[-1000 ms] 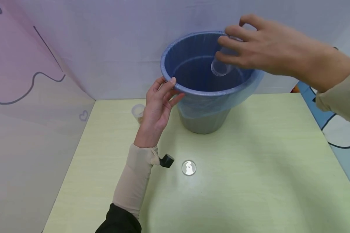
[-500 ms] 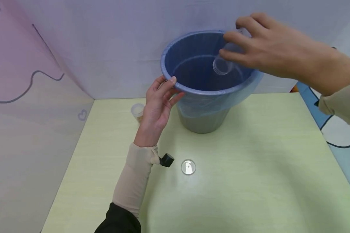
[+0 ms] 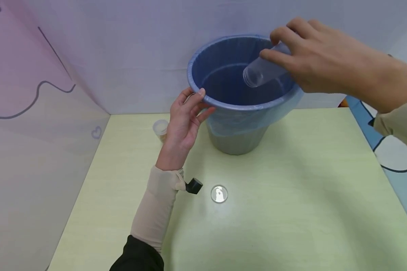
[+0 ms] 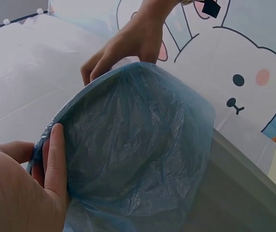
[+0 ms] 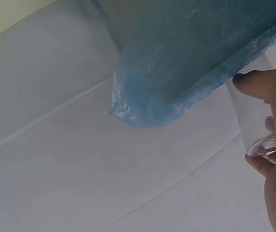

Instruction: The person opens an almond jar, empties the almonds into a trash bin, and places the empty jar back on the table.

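A grey trash can (image 3: 237, 145) with a blue plastic liner (image 3: 244, 122) folded over its rim stands at the back of the table. My left hand (image 3: 184, 124) pinches the lined rim at its left side, thumb on top; the left wrist view shows fingers on the outer liner (image 4: 128, 145). Over the can's right side my right hand (image 3: 325, 60) holds a clear plastic jar (image 3: 262, 71), tilted with its mouth down and left into the can. Its base (image 5: 263, 145) shows between my fingers in the right wrist view. Nothing is visible inside the jar's mouth.
A round clear lid (image 3: 219, 194) lies on the pale table (image 3: 291, 210) in front of the can. Another clear container (image 3: 160, 129) with tan contents stands behind my left wrist, partly hidden. A printed curtain (image 3: 139, 45) rises behind. Dark cable (image 3: 400, 171) lies at right.
My right hand has turned the jar, so more of its side shows and its mouth points further left. The left hand keeps its hold on the rim.
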{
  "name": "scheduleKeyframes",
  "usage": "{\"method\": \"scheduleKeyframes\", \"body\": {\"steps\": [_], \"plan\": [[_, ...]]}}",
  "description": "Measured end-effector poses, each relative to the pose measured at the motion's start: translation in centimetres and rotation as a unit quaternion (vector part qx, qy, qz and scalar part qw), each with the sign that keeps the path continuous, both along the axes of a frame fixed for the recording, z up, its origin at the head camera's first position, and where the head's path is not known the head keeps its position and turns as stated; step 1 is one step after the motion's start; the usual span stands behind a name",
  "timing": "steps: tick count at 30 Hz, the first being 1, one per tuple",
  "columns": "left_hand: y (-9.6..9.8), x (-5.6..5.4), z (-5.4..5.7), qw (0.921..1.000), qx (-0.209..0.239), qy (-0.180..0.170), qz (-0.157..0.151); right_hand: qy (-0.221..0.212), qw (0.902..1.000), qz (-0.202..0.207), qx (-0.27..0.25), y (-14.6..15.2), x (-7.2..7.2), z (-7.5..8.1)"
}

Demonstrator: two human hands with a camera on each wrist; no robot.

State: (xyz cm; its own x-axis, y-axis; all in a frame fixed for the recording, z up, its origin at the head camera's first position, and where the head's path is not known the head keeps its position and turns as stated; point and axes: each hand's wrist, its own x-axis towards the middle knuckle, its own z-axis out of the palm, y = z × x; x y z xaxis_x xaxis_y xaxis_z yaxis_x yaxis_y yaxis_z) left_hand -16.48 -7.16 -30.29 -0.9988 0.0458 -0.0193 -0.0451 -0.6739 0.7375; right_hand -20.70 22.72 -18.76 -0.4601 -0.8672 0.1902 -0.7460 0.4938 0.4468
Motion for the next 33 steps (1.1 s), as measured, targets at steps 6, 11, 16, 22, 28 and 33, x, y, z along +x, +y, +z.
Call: {"method": "scheduleKeyframes", "body": {"steps": [6, 11, 16, 22, 28, 33], "plan": [[-0.1, -0.1, 0.1, 1.0000, 0.001, -0.003, 0.002, 0.020, 0.9995, 0.024, 0.001, 0.3, -0.2, -0.2], [-0.1, -0.2, 0.0, 1.0000, 0.002, -0.005, 0.004, 0.046, 0.9983, 0.034, -0.004, 0.6, 0.1, -0.5], [-0.1, -0.2, -0.1, 1.0000, 0.004, -0.007, 0.003, 0.057, 0.9980, 0.026, -0.008, 0.9, 0.8, -0.6], [0.1, 0.0, -0.1, 1.0000, 0.003, -0.004, -0.002, 0.061, 0.9981, 0.010, 0.004, 1.6, 1.5, -0.8], [0.2, 0.1, -0.1, 1.0000, 0.002, 0.001, -0.007, 0.088, 0.9957, 0.010, 0.024, 2.3, 1.8, -0.9], [0.2, 0.1, 0.1, 1.0000, 0.005, 0.000, -0.004, 0.106, 0.9934, -0.003, 0.043, 2.4, 2.2, -1.1]]}}
